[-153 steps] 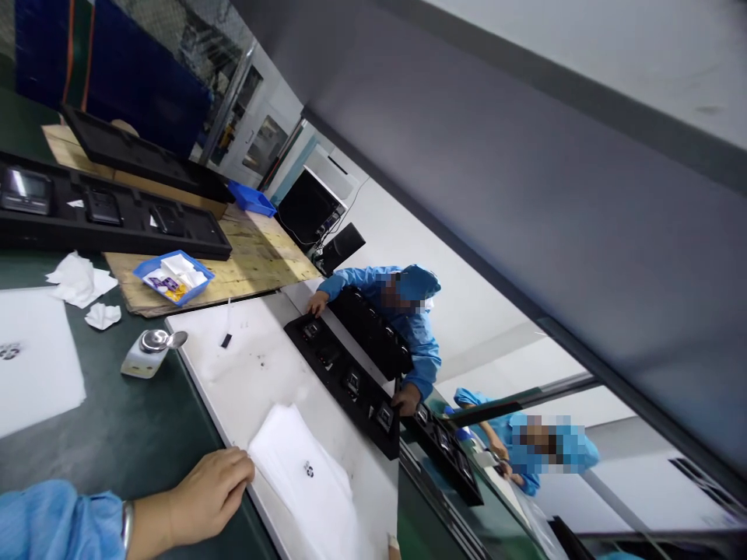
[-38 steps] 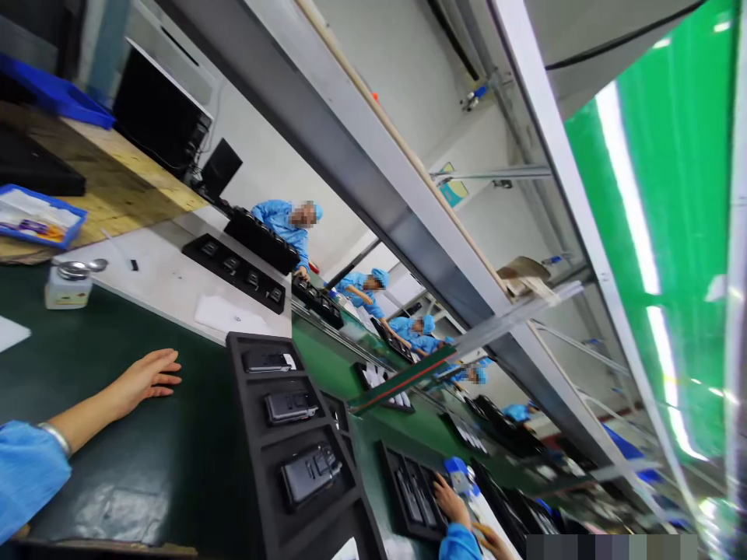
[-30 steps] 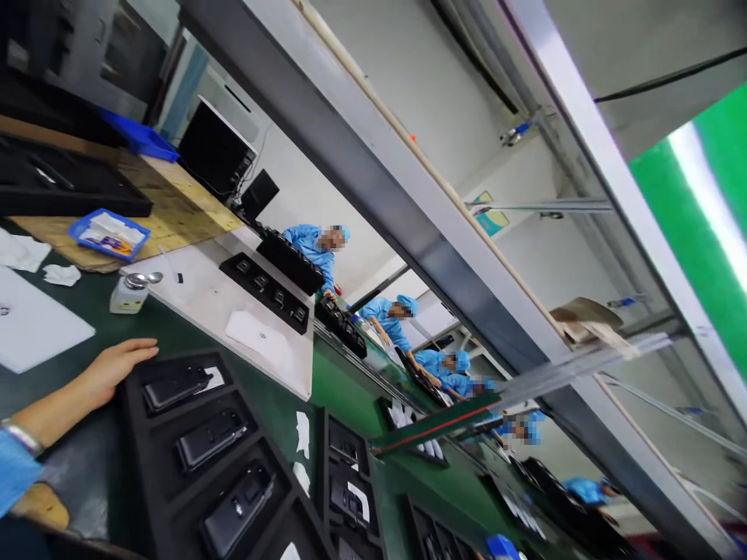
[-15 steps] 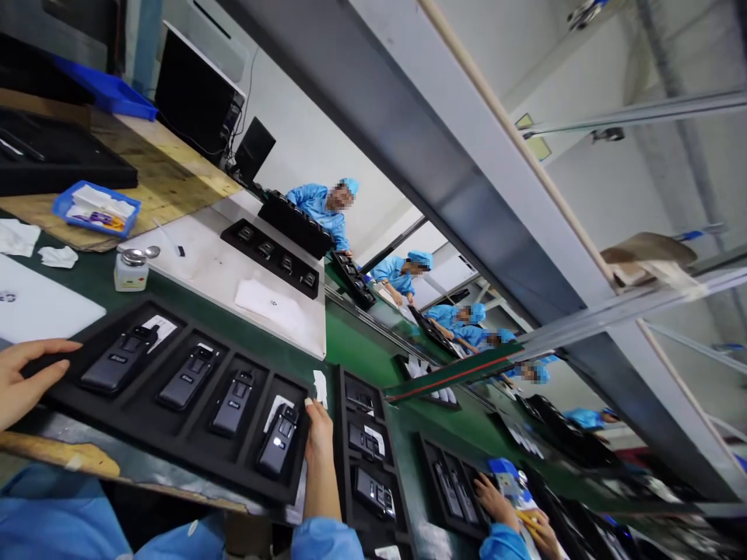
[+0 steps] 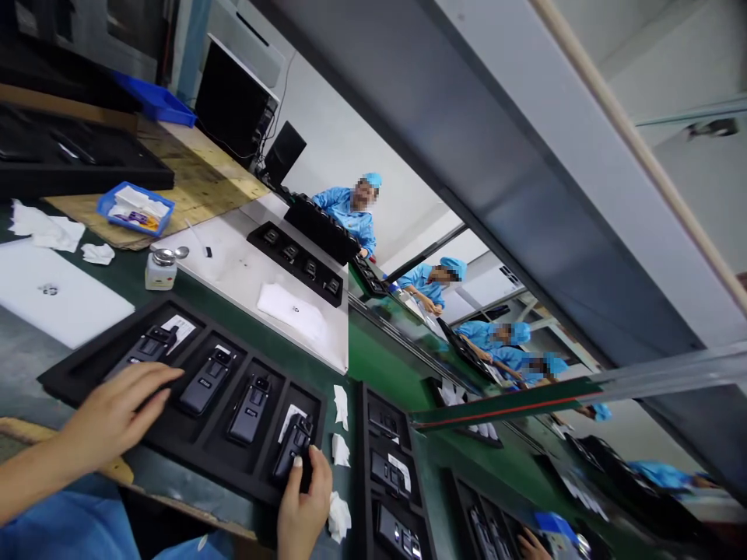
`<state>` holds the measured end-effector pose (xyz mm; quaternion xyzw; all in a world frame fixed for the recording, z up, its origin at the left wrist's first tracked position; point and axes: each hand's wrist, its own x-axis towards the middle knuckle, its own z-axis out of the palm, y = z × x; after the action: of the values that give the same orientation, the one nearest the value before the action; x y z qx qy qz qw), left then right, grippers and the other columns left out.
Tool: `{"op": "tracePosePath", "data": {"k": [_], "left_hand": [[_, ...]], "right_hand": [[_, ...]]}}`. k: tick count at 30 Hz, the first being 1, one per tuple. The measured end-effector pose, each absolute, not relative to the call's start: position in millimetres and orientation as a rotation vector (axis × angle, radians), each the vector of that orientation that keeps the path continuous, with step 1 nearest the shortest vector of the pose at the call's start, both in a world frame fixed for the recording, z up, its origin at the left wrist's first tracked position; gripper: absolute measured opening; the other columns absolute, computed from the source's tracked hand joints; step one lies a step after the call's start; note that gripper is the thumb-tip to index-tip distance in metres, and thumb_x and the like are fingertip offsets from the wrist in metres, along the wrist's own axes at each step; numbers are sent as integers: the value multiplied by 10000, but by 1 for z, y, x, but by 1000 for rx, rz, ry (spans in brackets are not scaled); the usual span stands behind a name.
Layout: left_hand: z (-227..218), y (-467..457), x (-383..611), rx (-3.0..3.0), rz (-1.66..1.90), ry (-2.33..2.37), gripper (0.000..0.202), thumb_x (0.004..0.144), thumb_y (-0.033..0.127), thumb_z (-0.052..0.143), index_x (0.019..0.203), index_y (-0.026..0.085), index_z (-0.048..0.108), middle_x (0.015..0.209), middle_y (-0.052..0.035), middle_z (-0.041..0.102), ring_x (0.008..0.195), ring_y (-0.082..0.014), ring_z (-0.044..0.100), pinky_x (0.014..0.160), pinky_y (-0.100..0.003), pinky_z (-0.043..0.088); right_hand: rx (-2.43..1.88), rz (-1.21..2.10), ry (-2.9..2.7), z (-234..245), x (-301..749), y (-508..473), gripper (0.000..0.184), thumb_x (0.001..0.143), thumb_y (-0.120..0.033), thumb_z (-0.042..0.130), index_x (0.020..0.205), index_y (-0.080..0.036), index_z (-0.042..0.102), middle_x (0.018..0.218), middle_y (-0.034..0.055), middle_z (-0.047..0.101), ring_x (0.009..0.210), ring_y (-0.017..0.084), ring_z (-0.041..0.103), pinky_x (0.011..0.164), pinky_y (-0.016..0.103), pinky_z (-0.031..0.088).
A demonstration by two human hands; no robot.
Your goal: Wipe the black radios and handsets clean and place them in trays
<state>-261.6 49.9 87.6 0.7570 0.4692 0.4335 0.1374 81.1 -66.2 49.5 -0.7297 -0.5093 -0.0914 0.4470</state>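
A black compartmented tray (image 5: 192, 435) lies tilted across my view at the bench's front edge. Each of its slots holds a dark grey handheld device with a black part at its upper end, such as the one in the second slot (image 5: 207, 379). My left hand (image 5: 120, 412) is open over the leftmost device (image 5: 152, 342), covering its lower half. At the right end, my right hand (image 5: 304, 502) has thumb and fingers apart beside the lower end of the rightmost device (image 5: 292, 445). The thumb tip seems to touch that device. White labels show beside the two end devices.
Crumpled white tissues (image 5: 339, 517) lie between this tray and another device tray (image 5: 365, 467) on the right. A small bottle with a metal top (image 5: 160, 271), a blue box (image 5: 135, 211) and a white sheet (image 5: 64, 295) sit behind. A co-worker's hand (image 5: 534, 544) shows lower right.
My left hand has moved from the tray's left end onto the leftmost device. My right hand has gone from the tray's right edge to the rightmost device. The view has shifted.
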Motion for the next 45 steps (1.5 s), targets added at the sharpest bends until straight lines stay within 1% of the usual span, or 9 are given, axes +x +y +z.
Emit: {"op": "tracePosePath", "data": {"k": [9,14,20,25,29,31,34,42,45], "left_hand": [[109,47,-119,2533,416,1278,676,910,286,557,1532,116,354,1253,-235,597,1028,-352,640,804,-439,570],[118,46,-89,2581,237,1398,816,869,297,620,1574,150,238,1365,-294,484,1014,-378,613,759,-426,556],[123,48,-87,2438,181,1414,895,800,133,578,1591,202,164,1444,-276,427,1113,-392,574,797,-435,536],[125,57,-97,2203,359,1405,994,743,206,621,1598,213,114,1393,-219,485,1141,-379,587,881,-457,501],[117,77,-114,1593,625,1239,1039,663,273,687,1583,212,206,1209,-142,589,925,-285,663,840,-414,506],[111,83,-121,1406,686,1154,1010,671,331,683,1567,181,240,1116,-109,609,785,-220,655,771,-383,524],[102,80,-127,1305,753,1107,934,711,414,660,1533,170,290,1045,-74,611,748,-180,636,742,-360,534],[93,58,-131,1133,880,887,737,715,351,735,1388,194,480,1107,-62,569,848,-154,585,771,-331,535],[91,60,-135,1185,825,843,662,747,359,733,1353,177,541,1130,-84,617,930,-186,588,813,-348,541]], "right_hand": [[-2125,-242,-1324,55,59,-61,481,943,-411,489,1273,-76,594,1287,251,581,1180,365,565,955,502,461],[-2315,-153,-1342,69,46,-45,584,845,-296,574,1380,-67,520,1392,290,494,1125,391,579,893,504,476],[-2412,-8,-1329,84,41,-35,660,777,-185,583,1420,-63,494,1454,291,442,1113,405,577,907,528,467],[-2124,256,-1102,83,67,-37,742,710,-236,661,1419,-95,495,1401,239,510,1226,377,534,1016,523,429],[-1693,710,-629,78,86,-33,772,642,-349,759,1354,-156,533,1219,146,649,996,263,662,876,413,531],[-1481,832,-509,79,79,-28,708,634,-368,786,1277,-157,581,1183,124,675,1031,250,663,893,387,529],[-1326,896,-478,84,51,-20,612,657,-394,804,1194,-157,629,1193,111,685,1115,241,638,966,384,501],[-1385,831,-634,79,0,-6,614,778,-469,721,1263,-126,565,1082,109,721,876,190,684,837,358,544],[-1448,750,-734,75,-1,-6,546,848,-486,640,1254,-124,595,1131,122,716,988,220,677,912,390,524]]}}
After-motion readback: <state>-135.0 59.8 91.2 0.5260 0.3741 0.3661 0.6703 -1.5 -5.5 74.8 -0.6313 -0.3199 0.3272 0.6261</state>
